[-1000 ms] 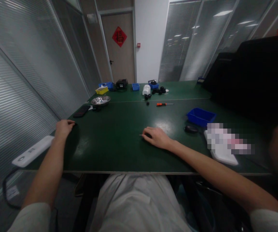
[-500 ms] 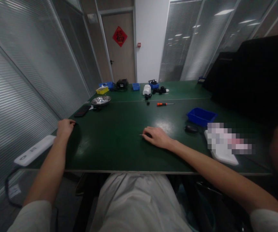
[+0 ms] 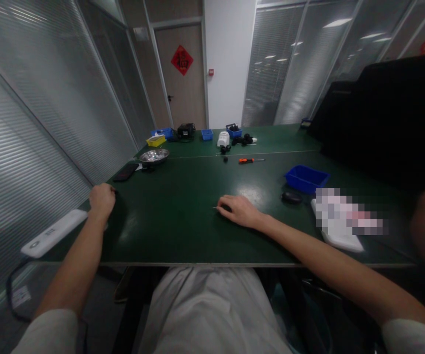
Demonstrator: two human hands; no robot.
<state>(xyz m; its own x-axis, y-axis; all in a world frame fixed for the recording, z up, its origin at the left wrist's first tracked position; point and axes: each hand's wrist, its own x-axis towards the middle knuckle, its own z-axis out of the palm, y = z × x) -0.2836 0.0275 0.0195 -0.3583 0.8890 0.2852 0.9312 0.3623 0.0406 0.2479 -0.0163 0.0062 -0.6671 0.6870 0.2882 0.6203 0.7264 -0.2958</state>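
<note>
Evidently, from the head view, both hands lie low over the worktop (image 3: 168, 226). Right hand (image 3: 238, 210): fingers curled, thumb and forefinger seemingly pinching a thin pale rod (image 3: 214, 208), its tip poking out leftward near the middle of the worktop; a fingertip pinch presumably suits so slender a thing. Left hand (image 3: 102, 199): curled near the left edge, just beyond the white power strip (image 3: 53, 233); cannot tell whether it grips anything, palm hidden. Orange-handled screwdriver (image 3: 251, 161) lies flat farther off, probably parked. Blue tray (image 3: 306, 178), raised walls likely to stop small parts straying, stands beyond the black mouse (image 3: 291, 197).
</note>
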